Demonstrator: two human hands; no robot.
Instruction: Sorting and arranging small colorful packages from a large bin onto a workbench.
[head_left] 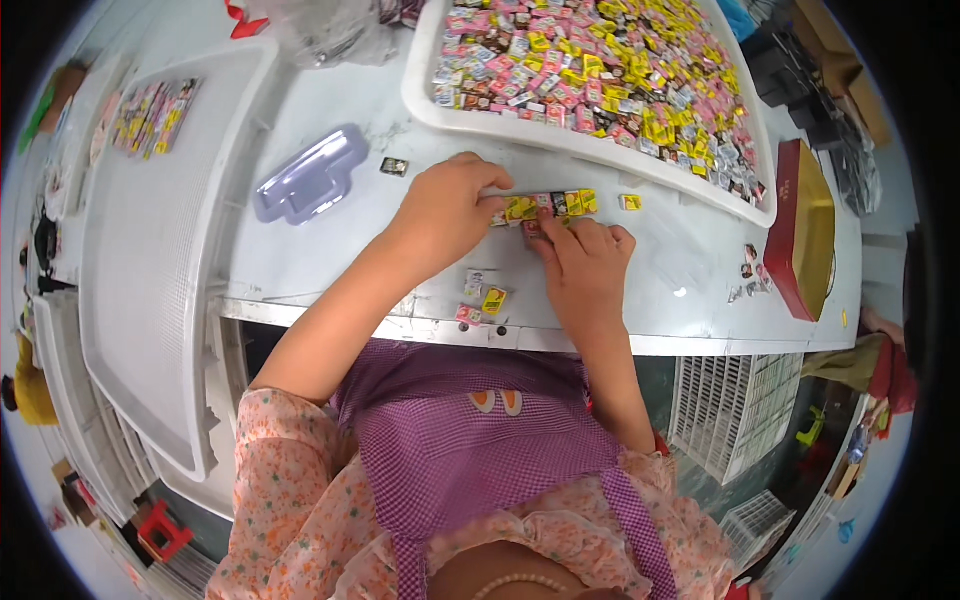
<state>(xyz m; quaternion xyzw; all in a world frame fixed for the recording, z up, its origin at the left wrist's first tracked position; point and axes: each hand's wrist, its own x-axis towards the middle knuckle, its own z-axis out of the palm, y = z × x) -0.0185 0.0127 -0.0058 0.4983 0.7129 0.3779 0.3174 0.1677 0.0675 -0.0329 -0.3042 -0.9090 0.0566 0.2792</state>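
Just above frame centre, I see the left hand (pixel 448 207) and right hand (pixel 588 260) touching a row of small coloured packets (pixel 560 204). I cannot tell whether either is gripping it.

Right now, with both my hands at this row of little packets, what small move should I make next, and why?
Perhaps slide the loose yellow packet toward the row with your right hand: it lies apart, just beyond the row's right end, while your left hand is at the left end and could steady it.
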